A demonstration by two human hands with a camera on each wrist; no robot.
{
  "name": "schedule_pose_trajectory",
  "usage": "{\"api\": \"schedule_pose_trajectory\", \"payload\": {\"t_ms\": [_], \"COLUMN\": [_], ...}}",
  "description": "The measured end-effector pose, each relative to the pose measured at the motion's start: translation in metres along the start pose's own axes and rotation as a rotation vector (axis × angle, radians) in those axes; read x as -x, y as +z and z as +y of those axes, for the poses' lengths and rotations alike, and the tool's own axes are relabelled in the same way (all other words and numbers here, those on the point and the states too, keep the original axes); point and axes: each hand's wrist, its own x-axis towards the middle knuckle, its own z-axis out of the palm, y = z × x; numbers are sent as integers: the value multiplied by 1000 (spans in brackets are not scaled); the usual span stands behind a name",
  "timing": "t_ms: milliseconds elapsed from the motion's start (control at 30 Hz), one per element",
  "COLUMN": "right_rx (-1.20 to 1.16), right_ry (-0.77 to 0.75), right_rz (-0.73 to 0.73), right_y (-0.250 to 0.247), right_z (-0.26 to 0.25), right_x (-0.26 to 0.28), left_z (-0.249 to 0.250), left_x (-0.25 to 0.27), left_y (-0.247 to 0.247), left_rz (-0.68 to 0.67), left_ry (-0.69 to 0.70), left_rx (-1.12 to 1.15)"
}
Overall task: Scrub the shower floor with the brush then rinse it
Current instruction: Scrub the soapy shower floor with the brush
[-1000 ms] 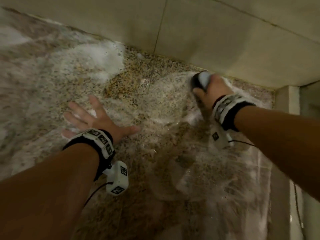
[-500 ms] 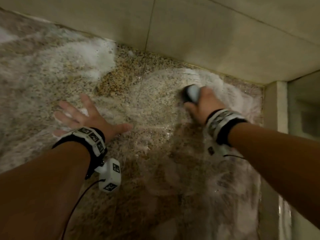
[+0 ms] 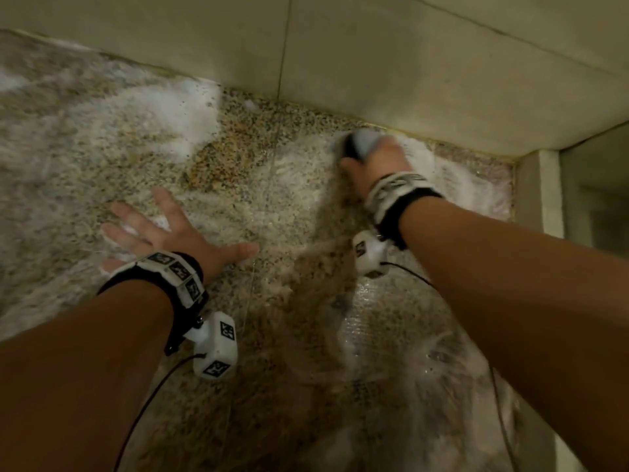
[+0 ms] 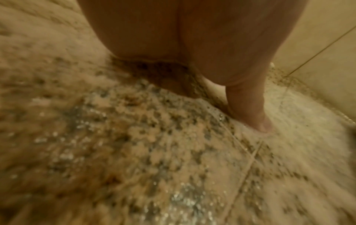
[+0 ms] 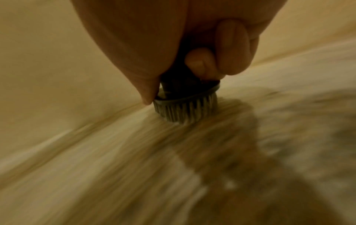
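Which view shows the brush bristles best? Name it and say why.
The right wrist view: the brush sits close up, its bristles pressed on the soapy floor under the gripping right hand. The head view shows only the brush's pale top, bristles hidden. The left wrist view shows no brush.

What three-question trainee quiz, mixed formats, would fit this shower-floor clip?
1. True or false: the left hand grips a sponge.
2. Multiple choice: the right hand works the brush (A) beside the wall base, (B) beside the left hand, (C) on the wall.
3. Fill in: white ____ covers much of the shower floor.

Key: 1 false, it lies flat and spread on the floor; 2 A; 3 foam.
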Motion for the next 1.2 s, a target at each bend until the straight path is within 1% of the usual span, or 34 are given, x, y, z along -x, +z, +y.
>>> {"api": "schedule_pose_trajectory", "payload": {"t_ms": [33, 67, 100, 133, 167, 233, 267, 300, 367, 433, 467, 500, 533, 567, 600, 667, 700, 733, 767, 800, 867, 933, 967, 1033, 1100, 1133, 1200], "right_rx": [1, -32, -31, -25, -8, -24, -27, -41, -28, -15, 1, 32, 66, 73, 78, 64, 37, 16, 27, 52, 93, 70, 41, 32, 59, 70, 66], "right_ry": [105, 242, 344, 411, 411, 292, 192, 93, -44, -52, -59, -88, -106, -110, -64, 121, 239, 335, 371, 340, 151, 2, -29, -12, -16, -19, 6], "right_rz": [46, 62, 55, 43, 28, 73, 101, 86, -48, -163, -195, -185, -159, -113, -60, 17, 29, 36, 29, 15, 20, 1, -23, -65, -90, -77, -8], "right_y": [-8, -16, -22, -26, -25, -17, -8, 2, 22, 26, 23, 17, 12, 9, 7, 4, -1, -2, -4, -5, 2, 17, 19, 17, 12, 7, 2], "right_z": [30, 57, 76, 85, 81, 44, 11, -29, -101, -153, -160, -157, -141, -116, -85, -25, -7, 2, 2, -8, -44, -90, -112, -133, -115, -97, -40], "right_x": [-2, -1, 2, 4, 5, -5, -14, -24, -41, -51, -54, -52, -48, -46, -46, -48, -47, -47, -46, -44, -46, -51, -51, -57, -60, -56, -48], "left_z": [0, 1, 1, 1, 1, 1, 1, 0, 2, 2, 2, 1, 0, 0, -1, -2, -1, -1, -1, -1, -1, -1, -1, 0, -1, -1, 0], "left_x": [0, -1, -1, -2, -3, -5, -6, -7, -8, -10, -11, -12, -12, -12, -11, -10, -9, -9, -8, -8, -8, -8, -7, -8, -8, -8, -7], "left_y": [0, 0, 0, -1, -1, 0, 0, 0, 3, 3, 3, 2, 2, 1, -1, -2, -3, -4, -4, -4, -4, -4, -4, -3, -4, -5, -5], "left_rz": [-1, -4, -6, -8, -12, -19, -20, -19, -20, -11, -13, -24, -37, -46, -51, -63, -71, -78, -83, -89, -98, -101, -102, -108, -104, -101, -101], "left_ry": [2, 0, -5, -10, -14, -18, -19, -21, -32, -60, -67, -63, -53, -44, -36, -32, -34, -35, -34, -30, -23, -26, -29, -23, -26, -27, -23], "left_rx": [4, 8, 13, 16, 18, 24, 25, 22, 9, -3, -9, -8, 0, 6, 10, 16, 22, 28, 32, 33, 40, 41, 36, 23, 21, 18, 20]}}
